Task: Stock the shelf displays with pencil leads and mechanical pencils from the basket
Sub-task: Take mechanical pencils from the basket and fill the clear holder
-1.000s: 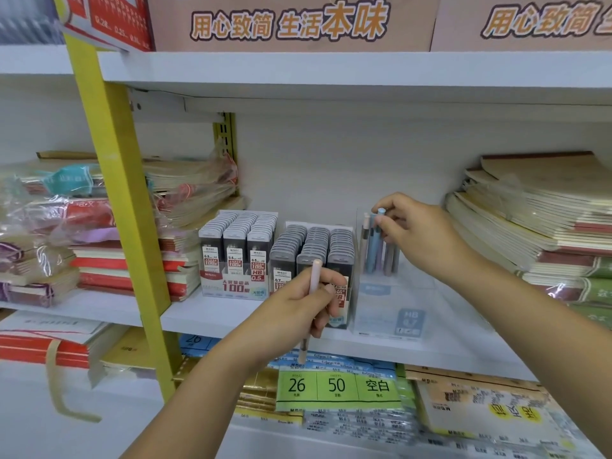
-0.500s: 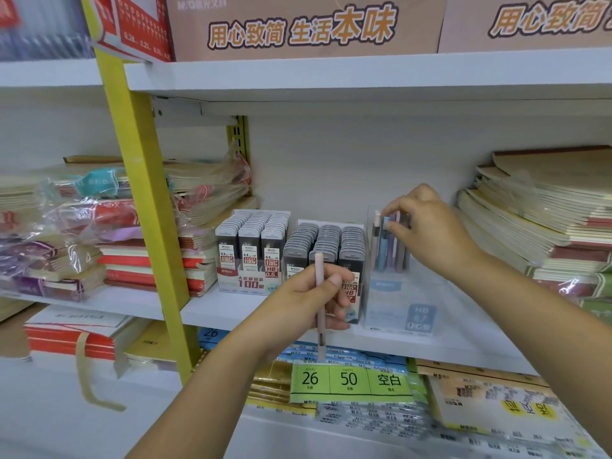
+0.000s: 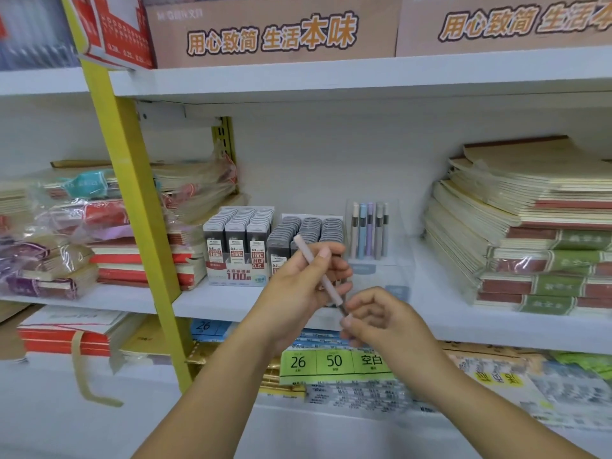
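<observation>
Right hand (image 3: 381,318): fingers curled, thumb and forefinger pinching the lower tip of the mechanical pencil (image 3: 316,265).
Left hand (image 3: 308,279): fingers wrapped round the tilted barrel, held before the shelf edge.
Handover risk: both grips loosening together would likely drop it.
Clear holder (image 3: 377,270): a skewed insertion may tip it.
Standing pencils (image 3: 369,233): a nudge could topple them.

White shelves (image 3: 331,77), yellow upright (image 3: 132,193)

The white shelf (image 3: 228,301) carries lead boxes (image 3: 238,246), a clear pencil stand (image 3: 381,276) (pencils (image 3: 363,230) upright inside) and notebook stacks (image 3: 530,243).
</observation>
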### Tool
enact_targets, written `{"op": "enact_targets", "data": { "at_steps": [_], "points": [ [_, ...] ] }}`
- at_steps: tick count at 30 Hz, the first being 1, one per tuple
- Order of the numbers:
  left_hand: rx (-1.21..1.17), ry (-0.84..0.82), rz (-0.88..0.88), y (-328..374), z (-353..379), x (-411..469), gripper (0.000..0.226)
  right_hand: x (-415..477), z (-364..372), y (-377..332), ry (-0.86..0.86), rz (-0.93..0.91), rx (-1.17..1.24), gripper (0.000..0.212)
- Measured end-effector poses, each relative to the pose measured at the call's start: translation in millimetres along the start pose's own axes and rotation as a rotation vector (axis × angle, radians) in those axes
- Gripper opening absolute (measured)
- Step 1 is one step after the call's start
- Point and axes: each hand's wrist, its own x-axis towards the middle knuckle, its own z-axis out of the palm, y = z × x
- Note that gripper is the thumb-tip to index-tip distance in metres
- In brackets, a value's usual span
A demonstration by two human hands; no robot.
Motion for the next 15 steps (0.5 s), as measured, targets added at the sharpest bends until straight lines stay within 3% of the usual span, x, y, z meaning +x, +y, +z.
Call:
{"op": "enact_targets", "data": {
  "at_steps": [7, 12, 15],
  "points": [
    [0.265, 0.090, -0.027, 13.1, -20.9, -7.2, 0.012, 10.2, -47.4, -23.1, 0.191, -0.136, 0.126, 0.021],
    [0.605, 0.068, 0.053, 7.4, -2.8, -2.2, 0.021, 24.3, -56.6, -46.0, 0.100, -0.210, 0.383, 0.023],
    [0.779, 0.056, 0.169, -2.4, 7.2, 2.1, 0.017, 29.5, -58.1, -56.6, 0.102, -0.271, 0.339, 0.031]
  ]
}}
